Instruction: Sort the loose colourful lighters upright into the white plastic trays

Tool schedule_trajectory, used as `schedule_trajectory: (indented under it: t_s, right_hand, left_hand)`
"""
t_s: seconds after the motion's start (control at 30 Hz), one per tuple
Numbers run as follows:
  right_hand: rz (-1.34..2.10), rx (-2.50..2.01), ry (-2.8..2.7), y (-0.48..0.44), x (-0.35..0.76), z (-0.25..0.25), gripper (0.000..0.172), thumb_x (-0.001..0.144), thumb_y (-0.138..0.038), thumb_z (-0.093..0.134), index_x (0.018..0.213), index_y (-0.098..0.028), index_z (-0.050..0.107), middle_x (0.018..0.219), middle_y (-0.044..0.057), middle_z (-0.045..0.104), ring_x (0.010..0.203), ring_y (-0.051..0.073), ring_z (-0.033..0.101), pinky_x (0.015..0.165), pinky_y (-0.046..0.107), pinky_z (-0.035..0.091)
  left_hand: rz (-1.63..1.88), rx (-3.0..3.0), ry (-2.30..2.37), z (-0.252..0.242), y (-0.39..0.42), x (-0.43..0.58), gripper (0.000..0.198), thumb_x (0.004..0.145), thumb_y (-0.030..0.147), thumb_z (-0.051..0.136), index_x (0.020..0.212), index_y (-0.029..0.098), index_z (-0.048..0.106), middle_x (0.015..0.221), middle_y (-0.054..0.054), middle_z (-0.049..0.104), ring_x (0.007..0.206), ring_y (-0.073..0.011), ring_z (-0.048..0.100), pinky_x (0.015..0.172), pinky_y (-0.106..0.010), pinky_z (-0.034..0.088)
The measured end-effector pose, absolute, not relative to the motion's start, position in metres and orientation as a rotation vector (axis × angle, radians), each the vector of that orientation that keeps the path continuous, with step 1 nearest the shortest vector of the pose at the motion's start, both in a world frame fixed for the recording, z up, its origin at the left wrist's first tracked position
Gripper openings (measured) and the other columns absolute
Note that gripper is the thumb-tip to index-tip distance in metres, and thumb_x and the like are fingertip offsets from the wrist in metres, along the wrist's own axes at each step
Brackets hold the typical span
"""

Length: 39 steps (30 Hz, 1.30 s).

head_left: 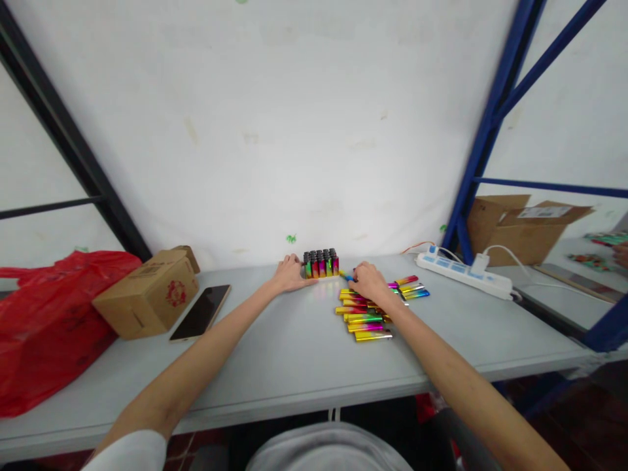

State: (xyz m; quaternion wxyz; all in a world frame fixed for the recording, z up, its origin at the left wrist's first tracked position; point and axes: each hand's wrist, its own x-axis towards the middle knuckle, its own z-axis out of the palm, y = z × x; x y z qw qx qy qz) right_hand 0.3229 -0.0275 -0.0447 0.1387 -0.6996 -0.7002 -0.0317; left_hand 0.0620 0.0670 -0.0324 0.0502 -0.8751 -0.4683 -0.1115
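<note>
A tight block of upright lighters (322, 264) with black tops and shiny multicoloured bodies stands near the wall. My left hand (290, 275) rests against its left side, thumb stretched along the front bottom edge and fingers apart. Just right of the block, my right hand (369, 281) has its fingers closed on a blue-and-yellow lighter (346, 275), partly hidden by the fingers. Under and around my right forearm lies a loose pile of metallic lighters (364, 318), mostly yellow at one end, with red, green, pink or blue at the other.
On the left are a phone (202, 313), a cardboard box (150, 294) and a red plastic bag (53, 327). A white power strip (464, 275) lies at the right near a blue metal post (483, 150). Beyond it stands an open carton (520, 229); a person's hand (621, 254) shows at the far right.
</note>
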Motion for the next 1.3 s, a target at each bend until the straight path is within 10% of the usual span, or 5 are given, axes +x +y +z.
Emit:
schedule_trajectory:
  t_s: [0.27, 0.6, 1.0, 1.17, 1.3]
  right_hand:
    - [-0.061, -1.975, -1.900, -0.028, 0.327, -0.037, 0.027, 0.100, -0.016, 0.057, 0.121, -0.018, 0.074, 0.118, 0.014, 0.078, 0.110, 0.026, 0.072, 0.093, 0.034, 0.050]
    - [0.101, -1.478, -1.625, -0.018, 0.329, -0.037, 0.023, 0.092, -0.021, 0.065, 0.113, -0.018, 0.075, 0.109, 0.009, 0.079, 0.101, 0.022, 0.072, 0.103, 0.040, 0.053]
    - [0.965, -0.808, -1.159, -0.039, 0.299, -0.026, 0.054, 0.089, -0.076, 0.062, 0.118, -0.032, 0.048, 0.075, -0.006, 0.066, 0.064, 0.014, 0.063, 0.069, 0.029, 0.058]
    - [0.951, -0.936, -1.235, -0.043, 0.296, -0.026, 0.051, 0.090, -0.076, 0.060, 0.113, -0.031, 0.052, 0.058, -0.013, 0.039, 0.045, 0.010, 0.033, 0.050, 0.021, 0.041]
    - [0.635, -1.154, -1.373, -0.045, 0.292, -0.030, 0.054, 0.093, -0.079, 0.052, 0.093, -0.025, 0.057, 0.058, -0.008, 0.041, 0.052, 0.013, 0.038, 0.050, 0.024, 0.033]
  left_hand:
    - [-0.172, -2.557, -1.644, -0.046, 0.020, 0.018, 0.066, 0.106, 0.065, 0.039, 0.146, 0.017, 0.059, 0.145, -0.026, 0.061, 0.133, -0.0447, 0.058, 0.106, -0.058, 0.045]
    - [-0.430, -3.048, -1.222, -0.044, -0.040, -0.015, 0.026, 0.099, 0.042, 0.053, 0.109, 0.022, 0.068, 0.141, -0.014, 0.068, 0.130, -0.0315, 0.064, 0.117, -0.044, 0.046]
    - [-0.395, -3.228, -0.991, -0.035, 0.005, 0.032, 0.040, 0.086, 0.038, 0.066, 0.122, 0.021, 0.065, 0.129, -0.010, 0.073, 0.120, -0.0312, 0.068, 0.111, -0.041, 0.049]
    - [-0.598, -3.236, -0.894, -0.040, 0.001, 0.031, 0.039, 0.085, 0.032, 0.066, 0.122, 0.021, 0.062, 0.132, -0.011, 0.069, 0.124, -0.0300, 0.065, 0.115, -0.041, 0.047]
    - [-0.638, -3.225, -0.872, -0.043, -0.006, 0.016, 0.049, 0.084, 0.032, 0.072, 0.131, 0.022, 0.059, 0.149, -0.013, 0.055, 0.142, -0.0314, 0.053, 0.124, -0.043, 0.041]
